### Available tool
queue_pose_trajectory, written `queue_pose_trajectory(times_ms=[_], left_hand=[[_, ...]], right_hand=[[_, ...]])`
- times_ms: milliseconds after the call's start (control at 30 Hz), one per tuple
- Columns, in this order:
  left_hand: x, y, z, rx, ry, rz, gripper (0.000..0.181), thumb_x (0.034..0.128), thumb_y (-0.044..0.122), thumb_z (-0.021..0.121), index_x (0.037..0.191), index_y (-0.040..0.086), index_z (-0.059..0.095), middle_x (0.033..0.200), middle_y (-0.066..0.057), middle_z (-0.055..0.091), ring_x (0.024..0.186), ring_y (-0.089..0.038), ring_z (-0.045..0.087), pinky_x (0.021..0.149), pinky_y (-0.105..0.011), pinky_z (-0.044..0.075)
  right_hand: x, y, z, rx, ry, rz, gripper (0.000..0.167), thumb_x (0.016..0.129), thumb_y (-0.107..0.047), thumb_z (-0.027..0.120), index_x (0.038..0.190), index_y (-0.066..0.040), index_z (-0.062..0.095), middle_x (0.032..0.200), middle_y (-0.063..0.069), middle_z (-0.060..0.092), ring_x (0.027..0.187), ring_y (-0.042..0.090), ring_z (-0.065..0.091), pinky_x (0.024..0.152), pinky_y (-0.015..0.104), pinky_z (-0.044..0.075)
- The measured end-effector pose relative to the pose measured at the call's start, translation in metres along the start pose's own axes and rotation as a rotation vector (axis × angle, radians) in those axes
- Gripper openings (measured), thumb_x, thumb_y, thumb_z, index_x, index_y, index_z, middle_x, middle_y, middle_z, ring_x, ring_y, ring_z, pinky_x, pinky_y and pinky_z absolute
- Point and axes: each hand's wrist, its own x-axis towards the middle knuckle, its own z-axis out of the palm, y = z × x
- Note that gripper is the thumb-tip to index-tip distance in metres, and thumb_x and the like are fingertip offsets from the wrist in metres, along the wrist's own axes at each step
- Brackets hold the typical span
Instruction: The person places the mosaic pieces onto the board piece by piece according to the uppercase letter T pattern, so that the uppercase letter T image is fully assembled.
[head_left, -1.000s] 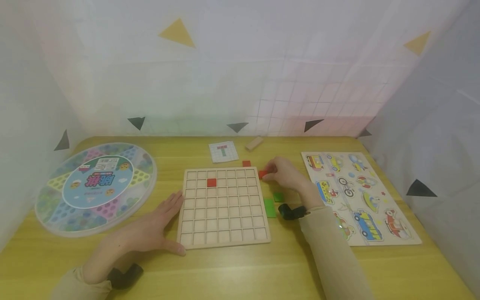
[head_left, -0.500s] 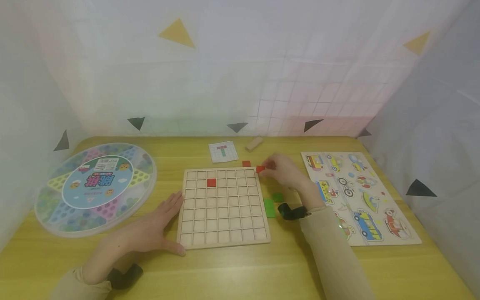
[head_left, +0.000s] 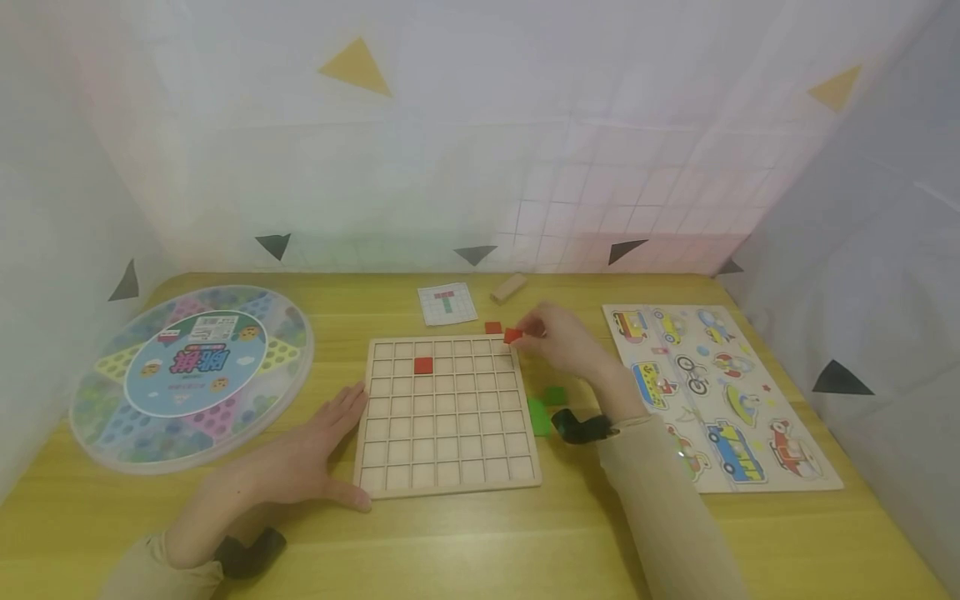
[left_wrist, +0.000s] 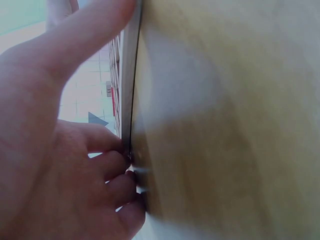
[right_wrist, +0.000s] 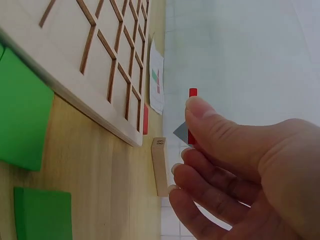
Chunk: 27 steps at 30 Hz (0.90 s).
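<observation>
A wooden grid board (head_left: 448, 429) lies flat on the table, with one red square tile (head_left: 423, 366) in a cell near its upper left. My left hand (head_left: 296, 458) rests against the board's left edge, fingers straight and thumb at the near corner. Between thumb and fingers, my right hand (head_left: 564, 340) pinches another red square tile (head_left: 513, 336) over the far right corner; the right wrist view shows this tile (right_wrist: 193, 92) edge-on, above the table. A third red tile (head_left: 492, 327) lies just behind the board. Green tiles (head_left: 538, 417) sit by its right edge.
Behind the board lie a paper card (head_left: 453, 314) with a red and green T on a grid and a small wooden block (head_left: 509, 287). A round board game (head_left: 195, 383) is at the left, a picture puzzle board (head_left: 720, 392) at the right. Patterned cloth walls surround the table.
My right hand has lifted the red tile from beside the board's right edge and moved it leftward and away, over the far right corner. The left hand stays in place.
</observation>
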Motion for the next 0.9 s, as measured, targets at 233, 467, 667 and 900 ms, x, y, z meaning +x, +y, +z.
queue_pose_trajectory(times_ms=[233, 467, 667, 900], left_hand=[[0.0, 0.001, -0.001, -0.004, -0.002, 0.001, 0.133, 0.0669, 0.072, 0.076, 0.16, 0.003, 0.01, 0.168, -0.019, 0.0, 0.152, -0.046, 0.005, 0.119, -0.064, 0.017], [0.0, 0.0, 0.0, -0.005, -0.009, -0.003, 0.134, 0.0671, 0.073, 0.075, 0.16, 0.004, 0.008, 0.168, -0.018, -0.001, 0.152, -0.045, 0.004, 0.119, -0.064, 0.016], [0.0, 0.0, 0.0, -0.013, -0.006, 0.001, 0.134, 0.0674, 0.072, 0.076, 0.16, 0.004, 0.008, 0.168, -0.018, -0.001, 0.152, -0.045, 0.004, 0.119, -0.064, 0.016], [0.0, 0.0, -0.001, -0.011, -0.008, 0.0, 0.133, 0.0676, 0.071, 0.076, 0.16, 0.003, 0.009, 0.168, -0.018, -0.001, 0.152, -0.046, 0.004, 0.119, -0.064, 0.016]], right_hand=[[0.0, -0.005, 0.002, 0.009, -0.013, -0.009, 0.025, 0.092, -0.023, 0.073, 0.11, -0.006, 0.068, 0.107, 0.008, 0.065, 0.1, 0.026, 0.059, 0.089, 0.041, 0.052], [-0.001, -0.01, 0.004, 0.018, -0.026, -0.023, 0.026, 0.091, -0.021, 0.075, 0.111, -0.005, 0.07, 0.108, 0.009, 0.069, 0.1, 0.026, 0.062, 0.093, 0.042, 0.053], [0.001, -0.013, 0.008, 0.03, -0.052, -0.028, 0.027, 0.091, -0.021, 0.075, 0.111, -0.004, 0.07, 0.107, 0.009, 0.07, 0.099, 0.024, 0.064, 0.092, 0.041, 0.054], [0.003, -0.016, 0.013, 0.03, -0.06, -0.048, 0.024, 0.091, -0.02, 0.074, 0.108, -0.003, 0.07, 0.106, 0.009, 0.071, 0.099, 0.024, 0.065, 0.092, 0.041, 0.055]])
